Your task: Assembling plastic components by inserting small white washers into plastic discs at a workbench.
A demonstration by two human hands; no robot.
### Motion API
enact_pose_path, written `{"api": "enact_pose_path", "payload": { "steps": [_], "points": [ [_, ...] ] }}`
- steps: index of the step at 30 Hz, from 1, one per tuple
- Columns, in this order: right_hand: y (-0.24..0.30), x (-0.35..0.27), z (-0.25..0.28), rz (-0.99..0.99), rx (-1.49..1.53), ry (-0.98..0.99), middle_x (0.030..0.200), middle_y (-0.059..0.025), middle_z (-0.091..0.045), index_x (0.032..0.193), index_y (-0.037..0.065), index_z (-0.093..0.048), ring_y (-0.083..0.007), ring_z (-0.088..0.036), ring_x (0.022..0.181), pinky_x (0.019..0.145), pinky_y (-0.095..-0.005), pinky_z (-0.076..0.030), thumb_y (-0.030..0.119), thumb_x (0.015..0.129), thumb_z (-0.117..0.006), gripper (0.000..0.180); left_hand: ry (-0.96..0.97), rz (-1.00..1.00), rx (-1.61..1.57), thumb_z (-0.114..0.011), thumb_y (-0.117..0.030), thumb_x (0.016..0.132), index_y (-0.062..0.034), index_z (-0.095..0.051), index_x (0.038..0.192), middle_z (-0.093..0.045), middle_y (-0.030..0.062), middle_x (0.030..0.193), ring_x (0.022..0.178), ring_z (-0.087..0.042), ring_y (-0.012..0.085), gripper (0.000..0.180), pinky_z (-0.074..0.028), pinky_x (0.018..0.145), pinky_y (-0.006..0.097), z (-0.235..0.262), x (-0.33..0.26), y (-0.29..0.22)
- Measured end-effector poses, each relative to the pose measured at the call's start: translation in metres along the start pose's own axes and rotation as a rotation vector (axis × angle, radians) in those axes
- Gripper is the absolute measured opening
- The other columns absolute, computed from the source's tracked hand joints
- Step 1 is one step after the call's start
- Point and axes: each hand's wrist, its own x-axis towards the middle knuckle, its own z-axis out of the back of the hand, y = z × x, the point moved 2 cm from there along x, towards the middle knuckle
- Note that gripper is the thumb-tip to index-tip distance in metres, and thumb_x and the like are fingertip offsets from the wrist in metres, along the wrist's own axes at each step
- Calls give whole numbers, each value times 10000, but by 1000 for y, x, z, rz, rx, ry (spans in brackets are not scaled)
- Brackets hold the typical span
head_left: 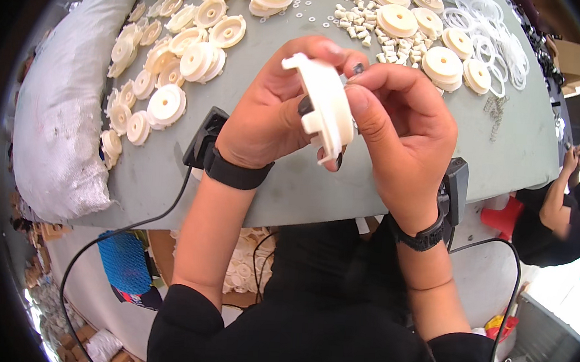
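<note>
My left hand [278, 104] grips a cream plastic wheel-shaped part [331, 107] by its edges, thumb on one side and fingers curled round behind. The part is tilted nearly on edge, its small tabs facing left. At its right side my right hand [403, 118] is closed in a pinch, thumb and forefinger together against the rim. A small dark grey spot shows at those fingertips; whether it is a nail or a tiny piece I cannot tell. Both hands are raised over the near part of the grey table [288, 207].
Cream wheel parts [168, 104] lie across the table's left. Far right are small cream cylinders [394, 51], stacked discs [441, 65], clear plastic rings [504, 51] and thin metal springs [495, 114]. A white sack [68, 114] lines the left edge. Another person [553, 217] sits at right.
</note>
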Motion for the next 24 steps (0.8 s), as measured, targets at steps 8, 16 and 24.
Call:
{"api": "enact_pose_path", "payload": {
  "steps": [8,16,24],
  "points": [
    [2,-5,1,-128,134,48,779,-45,-591,887,-26,-553,-69,-563,592,514,-194,-463,31,837,-590,85,16,10,-35,-603,-149,839,-147,-422,1209,-419,105,1073,826,-596,210,411,-575,559,297,-1,4,2],
    [4,-6,4,-29,-1,123,767,-52,-579,879,-8,-541,-91,-559,584,513,-236,-452,37,831,-589,82,-44,15,75,-628,-164,828,-144,-450,1178,-432,87,969,814,-546,164,393,-531,636,274,0,-1,-4],
    [-6,-7,16,96,-238,229,757,-29,-581,863,15,-570,-82,-551,611,535,-211,-417,45,808,-610,75,-79,30,14,-641,-166,813,-131,-429,1219,-452,128,1049,843,-578,219,460,-566,634,340,6,-5,-10]
  ]
}}
